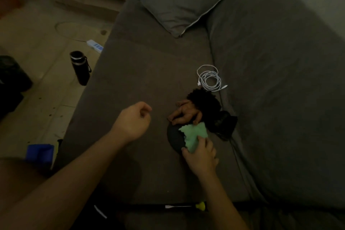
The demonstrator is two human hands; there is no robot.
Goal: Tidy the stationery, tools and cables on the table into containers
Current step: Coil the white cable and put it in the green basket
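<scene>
A coiled white cable (210, 78) lies on the grey sofa seat (141, 73) near the backrest. Just in front of it lies a doll (188, 113) with black curly hair, beside dark bundled items (225, 124). A light green cloth (194, 136) rests over a dark rounded object (174, 139). My right hand (202, 155) pinches the near edge of the green cloth. My left hand (133, 119) hovers over the seat to the left of the doll, fingers loosely curled, holding nothing.
A black bottle (80, 68) stands on the floor left of the sofa, with a white power strip (95, 45) behind it. A blue container (40, 153) sits at the sofa's near left corner. A grey cushion (179, 3) leans at the back. A yellow-tipped tool (188, 206) lies below the seat's front edge.
</scene>
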